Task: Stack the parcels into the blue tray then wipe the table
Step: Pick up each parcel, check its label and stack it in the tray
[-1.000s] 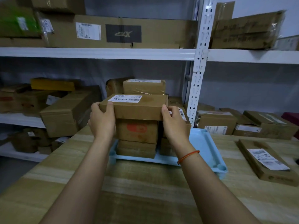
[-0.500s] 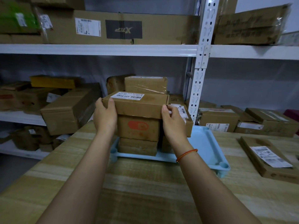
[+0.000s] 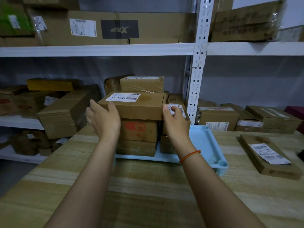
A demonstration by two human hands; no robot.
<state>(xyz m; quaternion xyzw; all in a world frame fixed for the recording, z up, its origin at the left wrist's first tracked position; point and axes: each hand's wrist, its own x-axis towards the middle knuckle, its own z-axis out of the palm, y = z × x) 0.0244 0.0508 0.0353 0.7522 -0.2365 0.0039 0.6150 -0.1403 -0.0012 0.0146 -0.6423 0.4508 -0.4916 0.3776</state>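
A blue tray [image 3: 202,145] sits on the wooden table [image 3: 148,186] and holds two stacks of brown parcels. The top parcel [image 3: 139,109], with a white label, lies on the left stack above a parcel with a red mark [image 3: 139,129]. My left hand [image 3: 105,119] is at its left front corner with fingers spread; only the thumb touches the box. At the parcel's right edge is my right hand [image 3: 174,122], its fingers loosely curled and off the box. A lower second stack [image 3: 166,145] is partly hidden behind my right wrist.
A flat labelled parcel [image 3: 266,155] lies on the table to the right of the tray. White shelving with an upright post [image 3: 197,79] stands right behind the table, full of cardboard boxes. The tray's right half is bare.
The labelled parcel has settled on the left stack. Both hands have loosened their grip, and the left hand has slid outward to the left.
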